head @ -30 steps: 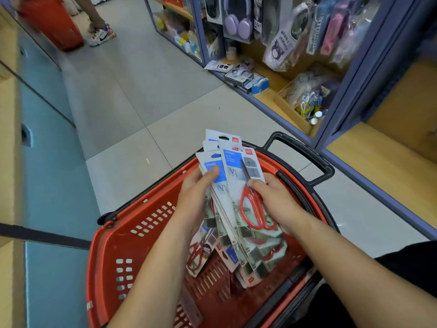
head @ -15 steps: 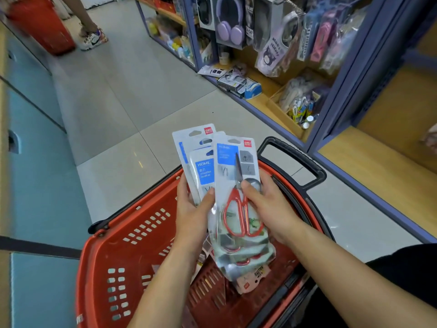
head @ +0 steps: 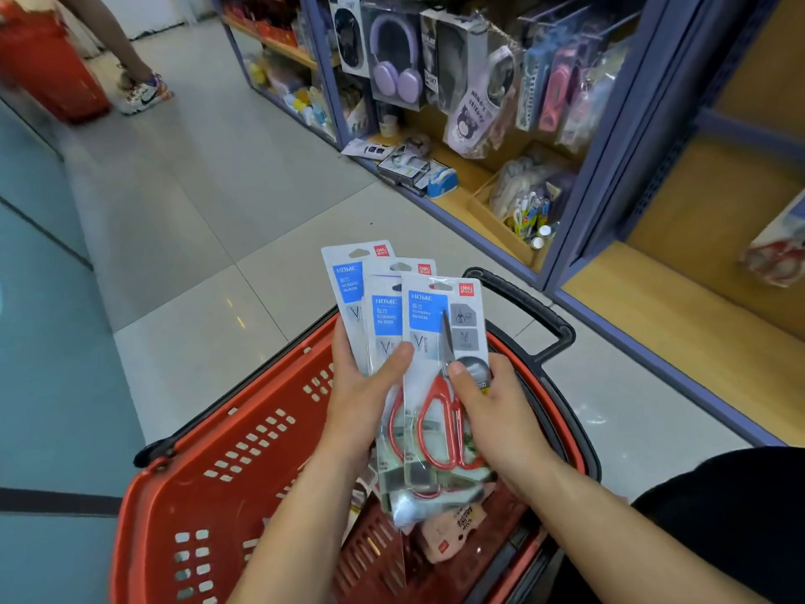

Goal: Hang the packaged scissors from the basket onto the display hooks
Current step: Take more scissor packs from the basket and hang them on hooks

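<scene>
We hold the packaged scissors (head: 418,342) fanned upright just above the red plastic shopping basket (head: 244,433). They are three flat white-and-blue cards with clear blisters over red-handled steel scissors. Our left hand (head: 361,398) grips the two rear packs, with the thumb laid across the front of the middle card and the fingers (head: 339,355) curled behind. Our right hand (head: 496,416) pinches the front pack (head: 444,316), its thumb pressed near the scissors' pivot and the rest of the hand behind the card.

We judge these packs light and thin. The card would likely flex if taken by a corner, and the glossy blisters look apt to slide over one another, so the fan could slip apart. The weight probably sits low, at the handles, so a pack should hang straight from the slot (head: 440,282) punched at its top. We would take one pack at a time by its lower half, thumb on the blister and fingers behind, leaving that slot bare for the display hooks.

More packs lie in the basket under our wrists. To the right stands the blue-framed wooden shelving (head: 610,137), where boxed purple headphones (head: 398,58) and other goods hang. We cannot tell which display hooks are meant for scissors.
</scene>
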`<state>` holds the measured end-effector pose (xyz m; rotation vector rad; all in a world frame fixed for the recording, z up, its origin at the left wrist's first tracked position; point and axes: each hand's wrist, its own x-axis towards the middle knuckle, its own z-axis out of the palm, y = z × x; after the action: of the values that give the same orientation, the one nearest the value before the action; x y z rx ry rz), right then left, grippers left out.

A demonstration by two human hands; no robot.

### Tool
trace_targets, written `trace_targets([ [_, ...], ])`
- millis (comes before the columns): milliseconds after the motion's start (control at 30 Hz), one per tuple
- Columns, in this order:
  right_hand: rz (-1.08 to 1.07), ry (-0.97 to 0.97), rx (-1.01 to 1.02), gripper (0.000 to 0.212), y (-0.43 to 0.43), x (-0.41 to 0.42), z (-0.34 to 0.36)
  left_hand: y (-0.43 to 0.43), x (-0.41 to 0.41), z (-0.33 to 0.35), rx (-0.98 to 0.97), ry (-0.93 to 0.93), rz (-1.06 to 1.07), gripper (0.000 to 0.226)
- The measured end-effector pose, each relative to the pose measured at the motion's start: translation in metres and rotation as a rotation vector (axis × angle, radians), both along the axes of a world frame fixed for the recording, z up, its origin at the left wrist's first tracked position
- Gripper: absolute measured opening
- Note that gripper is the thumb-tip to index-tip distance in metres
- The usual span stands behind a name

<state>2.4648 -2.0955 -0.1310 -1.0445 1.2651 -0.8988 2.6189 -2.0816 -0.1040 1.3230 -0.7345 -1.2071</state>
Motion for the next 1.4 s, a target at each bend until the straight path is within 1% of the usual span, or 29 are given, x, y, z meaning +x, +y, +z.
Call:
trace_targets([
  [133, -0.086, -0.074, -0.047, 0.012, -0.005, -0.006, 0.014, -0.008, -0.003, 0.011, -0.040, -0.037, -0.116, 0.078],
  [200, -0.130, -0.095, -0.073, 0.011, -0.009, -0.011, 0.019, -0.012, -0.005, 0.017, -0.057, -0.031, -0.133, 0.082],
  [300, -0.194, -0.143, -0.069, 0.009, -0.016, -0.021, 0.026, -0.018, -0.011, 0.023, -0.076, -0.006, -0.157, 0.081],
  [400, -0.271, -0.209, -0.050, 0.014, -0.024, -0.031, 0.034, -0.023, -0.020, 0.025, -0.082, -0.012, -0.163, 0.087],
  [467, -0.282, -0.245, -0.043, 0.018, -0.030, -0.040, 0.041, -0.026, -0.027, 0.027, -0.084, -0.003, -0.137, 0.087],
  [533, -0.259, -0.243, -0.060, 0.019, -0.032, -0.052, 0.051, -0.031, -0.032, 0.030, -0.084, 0.000, -0.116, 0.085],
  [667, -0.223, -0.124, -0.152, 0.019, -0.036, -0.088, 0.072, -0.044, -0.047, 0.042, -0.095, -0.036, -0.113, 0.081],
  [733, -0.217, -0.055, -0.185, 0.023, -0.038, -0.107, 0.082, -0.052, -0.060, 0.050, -0.131, -0.071, -0.128, 0.084],
  [800, -0.222, -0.054, -0.184, 0.029, -0.039, -0.126, 0.090, -0.063, -0.079, 0.060, -0.166, -0.091, -0.153, 0.080],
  [900, -0.251, -0.154, -0.156, 0.040, -0.040, -0.155, 0.106, -0.081, -0.109, 0.076, -0.223, -0.089, -0.211, 0.075],
  [1067, -0.293, -0.308, -0.154, 0.055, -0.035, -0.208, 0.132, -0.111, -0.160, 0.100, -0.290, -0.069, -0.293, 0.077],
  [1133, -0.337, -0.332, -0.171, 0.056, -0.031, -0.234, 0.138, -0.124, -0.180, 0.109, -0.300, -0.055, -0.317, 0.078],
  [1200, -0.406, -0.307, -0.217, 0.055, -0.028, -0.263, 0.138, -0.137, -0.198, 0.113, -0.295, -0.038, -0.348, 0.080],
  [1267, -0.518, -0.244, -0.255, 0.048, -0.026, -0.294, 0.130, -0.148, -0.216, 0.111, -0.294, -0.051, -0.370, 0.083],
  [1333, -0.650, -0.148, -0.252, 0.039, -0.026, -0.327, 0.111, -0.158, -0.232, 0.101, -0.293, -0.084, -0.388, 0.082],
  [1400, -0.749, -0.032, -0.211, 0.035, -0.028, -0.358, 0.080, -0.167, -0.244, 0.086, -0.283, -0.110, -0.416, 0.079],
])
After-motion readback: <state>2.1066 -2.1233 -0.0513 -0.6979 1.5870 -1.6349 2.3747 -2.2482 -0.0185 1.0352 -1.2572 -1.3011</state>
